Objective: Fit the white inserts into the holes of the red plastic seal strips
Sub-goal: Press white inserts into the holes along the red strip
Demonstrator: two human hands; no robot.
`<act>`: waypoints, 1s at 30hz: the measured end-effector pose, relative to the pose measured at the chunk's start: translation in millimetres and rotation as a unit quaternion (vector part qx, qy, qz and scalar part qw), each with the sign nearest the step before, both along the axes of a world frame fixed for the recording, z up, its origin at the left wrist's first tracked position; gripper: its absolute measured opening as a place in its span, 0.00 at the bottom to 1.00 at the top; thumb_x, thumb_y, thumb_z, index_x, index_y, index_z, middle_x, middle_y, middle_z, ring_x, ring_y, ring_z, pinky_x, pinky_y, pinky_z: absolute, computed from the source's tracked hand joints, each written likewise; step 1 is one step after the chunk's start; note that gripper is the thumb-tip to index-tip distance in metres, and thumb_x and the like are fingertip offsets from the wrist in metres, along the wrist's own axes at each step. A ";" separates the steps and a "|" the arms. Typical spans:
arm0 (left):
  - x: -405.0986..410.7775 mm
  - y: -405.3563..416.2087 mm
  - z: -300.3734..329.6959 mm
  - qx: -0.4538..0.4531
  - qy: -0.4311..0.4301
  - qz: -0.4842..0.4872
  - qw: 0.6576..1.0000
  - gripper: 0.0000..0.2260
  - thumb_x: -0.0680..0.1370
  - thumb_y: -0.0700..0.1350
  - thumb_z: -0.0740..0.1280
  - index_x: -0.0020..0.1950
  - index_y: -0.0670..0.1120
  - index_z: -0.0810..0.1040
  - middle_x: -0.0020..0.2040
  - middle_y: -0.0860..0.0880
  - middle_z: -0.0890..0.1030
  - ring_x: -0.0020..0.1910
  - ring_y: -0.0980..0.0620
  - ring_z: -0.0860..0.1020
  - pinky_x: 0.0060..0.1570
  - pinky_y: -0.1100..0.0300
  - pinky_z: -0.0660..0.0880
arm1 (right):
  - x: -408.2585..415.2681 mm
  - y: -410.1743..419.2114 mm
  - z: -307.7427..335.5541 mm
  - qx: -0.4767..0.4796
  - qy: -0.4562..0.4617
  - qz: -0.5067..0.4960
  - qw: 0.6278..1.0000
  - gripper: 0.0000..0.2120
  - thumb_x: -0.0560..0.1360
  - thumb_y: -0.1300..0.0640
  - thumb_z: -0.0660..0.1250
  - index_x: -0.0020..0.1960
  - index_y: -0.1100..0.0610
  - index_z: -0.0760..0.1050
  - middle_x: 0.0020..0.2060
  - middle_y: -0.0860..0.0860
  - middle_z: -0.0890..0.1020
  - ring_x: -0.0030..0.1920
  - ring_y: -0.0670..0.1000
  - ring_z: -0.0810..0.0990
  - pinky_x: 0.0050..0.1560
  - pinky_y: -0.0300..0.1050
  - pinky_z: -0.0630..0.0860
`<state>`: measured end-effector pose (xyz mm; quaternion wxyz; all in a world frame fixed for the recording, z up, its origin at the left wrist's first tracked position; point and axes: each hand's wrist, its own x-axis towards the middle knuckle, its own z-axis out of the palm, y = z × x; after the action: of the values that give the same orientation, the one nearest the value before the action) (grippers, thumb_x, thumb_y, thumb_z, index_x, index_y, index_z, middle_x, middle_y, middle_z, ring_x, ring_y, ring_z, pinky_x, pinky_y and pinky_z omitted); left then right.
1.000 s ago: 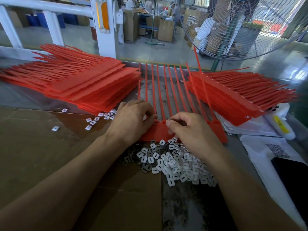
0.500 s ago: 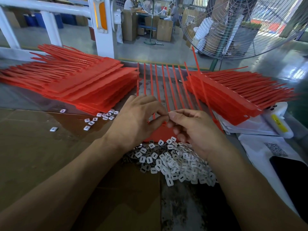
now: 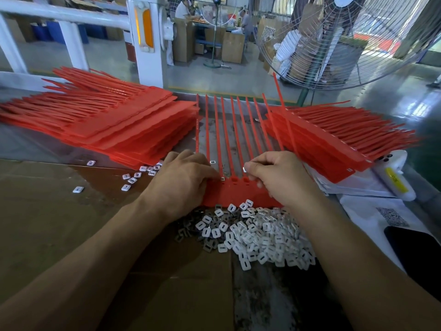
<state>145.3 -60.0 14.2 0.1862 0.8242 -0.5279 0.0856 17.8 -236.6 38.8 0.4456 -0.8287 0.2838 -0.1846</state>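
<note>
A red seal strip sheet [image 3: 235, 194] lies flat in front of me, its thin tails [image 3: 225, 130] fanning away. Square holes show along its head bar between my hands. My left hand [image 3: 183, 180] rests on the sheet's left end, fingertips curled down at an insert seated in a hole [image 3: 222, 179]. My right hand [image 3: 279, 175] hovers over the right part of the sheet and pinches a small white insert [image 3: 245, 168] between thumb and forefinger. A heap of white inserts [image 3: 257, 232] lies just in front of the sheet.
Stacks of red strip sheets lie at left [image 3: 114, 125] and right [image 3: 334, 144]. Loose inserts [image 3: 133, 177] are scattered at left on the cardboard [image 3: 47, 211]. A white bottle [image 3: 393, 177], papers [image 3: 372, 216] and a dark phone [image 3: 415, 247] lie at right. A large fan [image 3: 346, 39] stands behind.
My hands, which met together over the sheet half a second ago, have parted. The right hand moved right with an insert; the left dropped onto the sheet's left end.
</note>
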 end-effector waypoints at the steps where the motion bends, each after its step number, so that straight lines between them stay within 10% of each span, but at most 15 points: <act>1: -0.3 -0.1 0.3 0.000 0.001 0.000 1.000 0.17 0.82 0.43 0.61 0.66 0.59 0.79 0.63 0.57 0.77 0.65 0.54 0.69 0.66 0.56 0.60 | 2.8 1.8 -1.2 -0.009 0.009 0.001 1.000 0.08 0.79 0.52 0.71 0.42 0.50 0.83 0.35 0.46 0.86 0.32 0.48 0.78 0.32 0.43 0.72; 14: -1.6 -0.9 -1.8 0.011 0.009 0.002 1.000 0.17 0.83 0.45 0.59 0.67 0.60 0.77 0.63 0.57 0.76 0.65 0.54 0.70 0.68 0.53 0.61 | 14.0 6.9 -20.2 -0.054 0.046 -0.004 0.997 0.10 0.82 0.52 0.68 0.44 0.53 0.83 0.18 0.42 0.73 0.17 0.41 0.68 0.18 0.32 0.60; 21: -2.5 -1.8 -3.7 0.005 0.032 0.010 0.999 0.15 0.83 0.48 0.58 0.67 0.59 0.78 0.64 0.57 0.76 0.66 0.53 0.70 0.67 0.52 0.63 | 18.3 11.3 -23.5 -0.100 0.058 -0.009 0.993 0.07 0.80 0.49 0.70 0.46 0.50 0.84 0.34 0.44 0.84 0.35 0.43 0.83 0.38 0.43 0.80; 30: -2.1 1.8 -3.4 0.016 0.050 0.004 0.999 0.17 0.82 0.53 0.56 0.67 0.59 0.77 0.65 0.57 0.75 0.66 0.54 0.70 0.67 0.52 0.64 | 21.2 9.8 -27.6 -0.119 0.058 -0.035 0.991 0.05 0.77 0.49 0.74 0.46 0.50 0.84 0.35 0.42 0.84 0.35 0.40 0.82 0.32 0.36 0.73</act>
<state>143.3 -58.2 10.8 0.1990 0.8323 -0.5162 0.0361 39.0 -226.8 11.2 0.3195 -0.8747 0.3140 -0.1847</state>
